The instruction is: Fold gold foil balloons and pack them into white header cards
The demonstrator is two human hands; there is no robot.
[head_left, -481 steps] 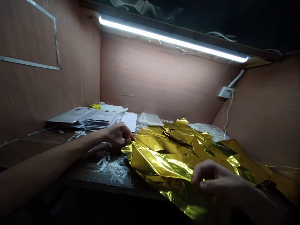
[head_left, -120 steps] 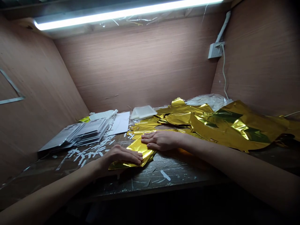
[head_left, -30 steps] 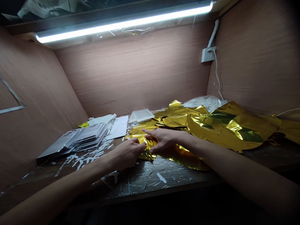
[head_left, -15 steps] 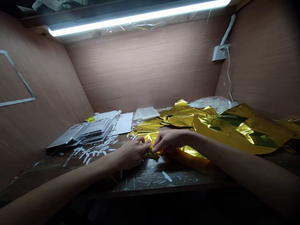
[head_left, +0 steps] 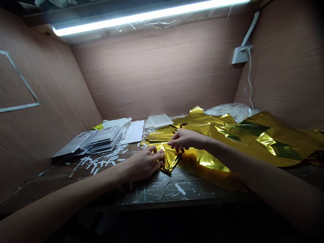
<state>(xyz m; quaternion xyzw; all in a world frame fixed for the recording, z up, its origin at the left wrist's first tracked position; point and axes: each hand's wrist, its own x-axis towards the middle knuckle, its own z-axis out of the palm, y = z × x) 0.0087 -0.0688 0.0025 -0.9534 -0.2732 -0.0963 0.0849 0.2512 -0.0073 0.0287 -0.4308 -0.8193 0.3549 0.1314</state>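
Note:
Shiny gold film (head_left: 253, 145) lies crumpled over the right half of the worktable, and a smaller folded piece of gold film (head_left: 170, 160) sits in front of me at the centre. My left hand (head_left: 145, 163) rests on the left edge of that piece, its fingers bent and close together. Just above its upper right part, my right hand (head_left: 183, 140) is closed with thumb and fingers pinched at the film. Whatever lies between the right fingertips is too small to make out.
Stacked grey-white cards (head_left: 103, 140) stand at the left, with white paper strips (head_left: 101, 163) scattered beside them. A translucent tray (head_left: 158, 121) and a clear plastic bag (head_left: 230, 110) lie at the back. One white strip (head_left: 180, 189) is near the front edge.
My right hand has moved up and away from my left hand, uncovering more of the small gold piece. My left hand has stayed nearly in place, its fingers slightly more spread.

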